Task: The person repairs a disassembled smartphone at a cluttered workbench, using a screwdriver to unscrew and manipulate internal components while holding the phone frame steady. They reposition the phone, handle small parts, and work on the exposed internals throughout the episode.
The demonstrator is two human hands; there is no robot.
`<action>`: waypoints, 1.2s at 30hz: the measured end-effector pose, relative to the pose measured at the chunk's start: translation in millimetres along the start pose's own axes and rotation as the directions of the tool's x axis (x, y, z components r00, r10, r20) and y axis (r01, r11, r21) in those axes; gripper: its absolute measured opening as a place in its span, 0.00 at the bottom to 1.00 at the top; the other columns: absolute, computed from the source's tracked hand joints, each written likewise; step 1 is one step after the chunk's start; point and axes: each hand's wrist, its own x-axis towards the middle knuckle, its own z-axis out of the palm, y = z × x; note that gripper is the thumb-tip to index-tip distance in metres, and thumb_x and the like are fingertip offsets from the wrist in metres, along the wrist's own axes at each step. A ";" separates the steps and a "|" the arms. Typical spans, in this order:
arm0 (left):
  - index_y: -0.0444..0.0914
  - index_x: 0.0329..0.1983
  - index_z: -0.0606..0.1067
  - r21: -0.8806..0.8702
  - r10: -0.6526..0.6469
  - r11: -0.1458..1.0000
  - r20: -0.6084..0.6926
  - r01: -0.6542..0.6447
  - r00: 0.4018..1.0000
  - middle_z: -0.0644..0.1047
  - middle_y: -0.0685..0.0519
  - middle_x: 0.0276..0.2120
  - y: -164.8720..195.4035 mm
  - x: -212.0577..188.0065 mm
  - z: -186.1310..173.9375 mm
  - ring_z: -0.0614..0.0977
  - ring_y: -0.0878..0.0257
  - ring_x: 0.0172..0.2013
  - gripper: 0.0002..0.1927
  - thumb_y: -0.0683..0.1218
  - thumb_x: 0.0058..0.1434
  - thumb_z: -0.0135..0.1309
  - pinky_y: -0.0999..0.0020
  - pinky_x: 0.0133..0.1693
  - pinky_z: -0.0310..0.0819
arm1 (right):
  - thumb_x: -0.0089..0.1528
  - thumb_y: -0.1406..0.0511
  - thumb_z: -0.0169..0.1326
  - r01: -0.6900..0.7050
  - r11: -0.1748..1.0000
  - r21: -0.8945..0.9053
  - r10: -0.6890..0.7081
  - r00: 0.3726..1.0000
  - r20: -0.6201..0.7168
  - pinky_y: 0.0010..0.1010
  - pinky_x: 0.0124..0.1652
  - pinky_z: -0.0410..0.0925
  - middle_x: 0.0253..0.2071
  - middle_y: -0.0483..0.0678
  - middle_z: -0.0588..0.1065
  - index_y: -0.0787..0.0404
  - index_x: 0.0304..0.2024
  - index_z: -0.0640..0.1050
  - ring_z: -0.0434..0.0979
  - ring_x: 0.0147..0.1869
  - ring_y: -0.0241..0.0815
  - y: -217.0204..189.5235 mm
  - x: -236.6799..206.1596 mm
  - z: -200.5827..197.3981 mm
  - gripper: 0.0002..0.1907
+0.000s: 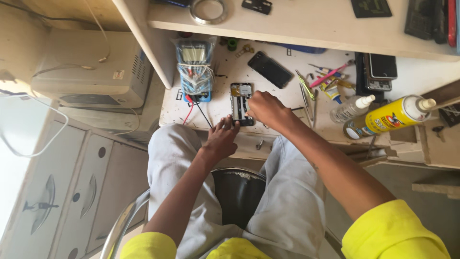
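Steadying the opened phone [241,104] on the counter [421,76] is your left hand [221,139], fingers spread narrow and pressing flat at the phone's lower edge, gripping nothing. Your right hand [266,109] sits curled over the phone's right side, fingers closed as if pinching a slender tool, though I cannot tell what it holds because the knuckles hide the tips. The phone lies face down with its back off, near the front edge of the counter, just right of the multimeter [194,67].

Keep the left fingertips on the frame rather than on the exposed board, and keep the phone flat so it does not pivot under pressure. Rest the heel of the right hand on the counter for finer control. Mind the red and black probe leads [197,111] running just beside your left fingers; a snag there could drag the meter.

For packages and labels: a yellow spray can [389,116] with a red-and-blue label lies on its side at the right, nozzle pointing away right. Touching it is a small clear bottle [351,108] with a white cap. A small yellow and white tube [332,91] lies by the pink-handled tool [331,74]. The multimeter is wrapped in its own leads. A dark phone [270,69] lies screen up behind.
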 end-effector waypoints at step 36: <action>0.29 0.68 0.63 0.296 0.147 0.955 -0.449 -0.009 0.881 0.62 0.32 0.68 -81.2 79.7 42.3 0.65 0.41 0.65 0.40 0.65 0.67 0.38 0.43 0.63 0.54 | 0.54 0.71 0.61 0.083 0.941 0.328 -0.022 0.982 -0.187 0.54 0.32 0.68 0.32 0.67 0.74 0.77 0.39 0.73 0.76 0.36 0.71 35.1 16.8 76.9 0.15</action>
